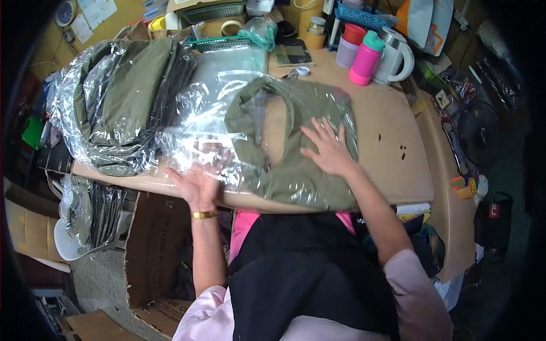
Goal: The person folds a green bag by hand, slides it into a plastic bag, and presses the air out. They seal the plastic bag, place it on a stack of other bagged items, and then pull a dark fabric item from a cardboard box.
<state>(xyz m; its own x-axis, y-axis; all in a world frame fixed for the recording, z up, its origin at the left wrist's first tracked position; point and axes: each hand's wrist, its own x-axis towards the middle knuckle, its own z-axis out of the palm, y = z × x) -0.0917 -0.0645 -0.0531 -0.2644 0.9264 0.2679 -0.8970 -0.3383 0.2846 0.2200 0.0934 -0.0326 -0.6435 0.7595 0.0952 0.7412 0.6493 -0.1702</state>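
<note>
An olive-green folded garment (310,182) lies on the table inside a clear plastic bag (199,108), whose loose end spreads to the left. My right hand (330,149) rests on the bagged garment, fingers spread and palm down. At the table's front edge, my left hand (197,183) is turned palm up with the thumb out to the side. Its fingers reach under the bag's loose end and show only dimly through the shiny plastic; they look apart, with nothing seen gripped.
A stack of bagged olive garments (125,96) stands on the left of the table (392,148). Along the back are a pink bottle (367,59), an electric kettle (395,57), a tape roll (231,28) and a green basket (219,43). A cardboard box (153,250) sits below.
</note>
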